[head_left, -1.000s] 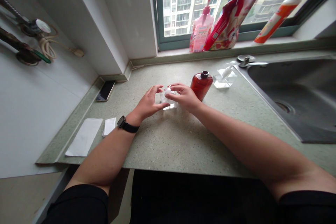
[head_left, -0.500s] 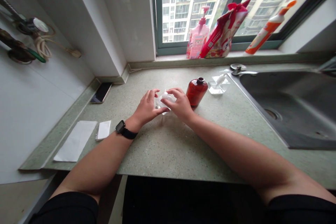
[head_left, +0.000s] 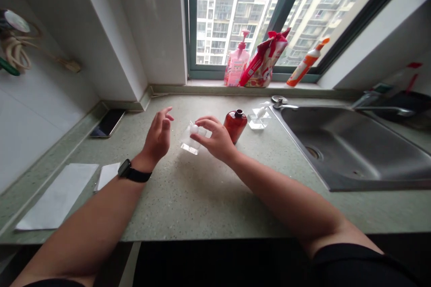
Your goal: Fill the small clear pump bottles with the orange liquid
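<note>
In the middle of the counter is a clear, square-based pump bottle with a white top. The thumb and fingers of my right hand are closed about this white top. My left hand, fingers apart and holding nothing, is raised to the left of the bottle, not touching it. Just behind my right hand stands an amber bottle with an uncapped dark neck. A second clear bottle with a white pump is further right, beside the sink.
A steel sink takes up the right side. On the left lie a phone, a sheet of white paper and a small white packet. A pink pump bottle, a red bag and an orange bottle line the sill.
My left hand has let go of the clear pump bottle and moved away to the left. My right hand stays at its top. The view has shifted to the right.
</note>
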Demonstrator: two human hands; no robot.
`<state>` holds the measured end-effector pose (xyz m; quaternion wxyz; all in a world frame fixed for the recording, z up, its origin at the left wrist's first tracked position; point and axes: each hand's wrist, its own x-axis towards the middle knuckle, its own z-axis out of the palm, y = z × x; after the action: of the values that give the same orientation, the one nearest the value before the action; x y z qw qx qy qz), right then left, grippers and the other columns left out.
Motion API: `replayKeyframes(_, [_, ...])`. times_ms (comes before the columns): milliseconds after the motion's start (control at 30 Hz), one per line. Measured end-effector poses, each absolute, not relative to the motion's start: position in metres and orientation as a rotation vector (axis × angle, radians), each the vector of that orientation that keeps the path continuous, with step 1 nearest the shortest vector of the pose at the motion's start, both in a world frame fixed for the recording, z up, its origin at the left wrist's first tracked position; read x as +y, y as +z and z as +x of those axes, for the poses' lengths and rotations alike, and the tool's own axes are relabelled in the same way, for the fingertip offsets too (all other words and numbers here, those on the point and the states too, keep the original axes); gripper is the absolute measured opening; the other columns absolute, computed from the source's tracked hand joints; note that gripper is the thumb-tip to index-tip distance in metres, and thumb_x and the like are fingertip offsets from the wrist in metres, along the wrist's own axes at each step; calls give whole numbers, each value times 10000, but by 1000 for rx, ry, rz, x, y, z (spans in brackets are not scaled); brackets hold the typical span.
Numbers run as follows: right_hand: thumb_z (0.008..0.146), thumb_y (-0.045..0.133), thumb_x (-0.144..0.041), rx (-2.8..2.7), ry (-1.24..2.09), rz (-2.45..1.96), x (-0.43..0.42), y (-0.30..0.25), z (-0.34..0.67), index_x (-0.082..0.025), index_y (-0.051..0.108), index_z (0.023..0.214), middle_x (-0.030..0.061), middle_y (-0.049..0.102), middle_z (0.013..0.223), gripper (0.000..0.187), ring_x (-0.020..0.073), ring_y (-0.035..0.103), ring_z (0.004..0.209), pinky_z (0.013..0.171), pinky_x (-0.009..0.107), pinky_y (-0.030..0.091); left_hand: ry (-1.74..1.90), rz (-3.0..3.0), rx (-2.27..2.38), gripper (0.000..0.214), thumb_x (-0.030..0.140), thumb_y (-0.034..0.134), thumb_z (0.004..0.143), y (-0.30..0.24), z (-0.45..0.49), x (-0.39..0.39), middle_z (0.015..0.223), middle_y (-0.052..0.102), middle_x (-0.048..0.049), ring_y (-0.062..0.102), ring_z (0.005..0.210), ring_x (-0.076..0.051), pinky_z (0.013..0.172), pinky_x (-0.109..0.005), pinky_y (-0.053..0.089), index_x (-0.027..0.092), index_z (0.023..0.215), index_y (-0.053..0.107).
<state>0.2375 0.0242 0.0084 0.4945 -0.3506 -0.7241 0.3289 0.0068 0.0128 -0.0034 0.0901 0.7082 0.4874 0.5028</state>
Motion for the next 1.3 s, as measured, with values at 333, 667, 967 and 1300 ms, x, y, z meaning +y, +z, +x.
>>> replayKeyframes(333, [771,911,-563,-1656,910,-839,16,86,283,-274,779,1038,56,709,1253,415,246,706,1179,1026,407,623,1417,2076,1550,686,704,281,1134,-12,3,22,1214,694,-148,684,1174,-311,1131,-546,546,188,1466,587])
replayKeyframes(667, [664,968,-554,-1721,637,-1165,15,152,392,-232,806,942,68,782,1010,454,256,773,969,888,459,667,1264,2100,1579,586,622,465,1087,-20,3,29,1230,711,-131,709,1189,-317,1146,-585,551,203,1489,543])
replayKeyframes(967, [644,985,-503,-1663,251,-1583,33,138,447,-203,834,908,81,795,863,427,255,759,798,737,432,619,1221,2078,1606,563,577,513,1048,-21,2,31,1228,721,-125,719,1187,-318,1142,-577,551,209,1472,544])
replayKeyframes(1300, [627,942,-460,-1477,329,-1813,27,88,453,-202,788,817,84,787,817,355,282,753,791,796,468,571,1141,2176,1540,459,535,563,1005,-16,9,28,1206,759,-117,728,1177,-335,1139,-547,554,229,1332,664])
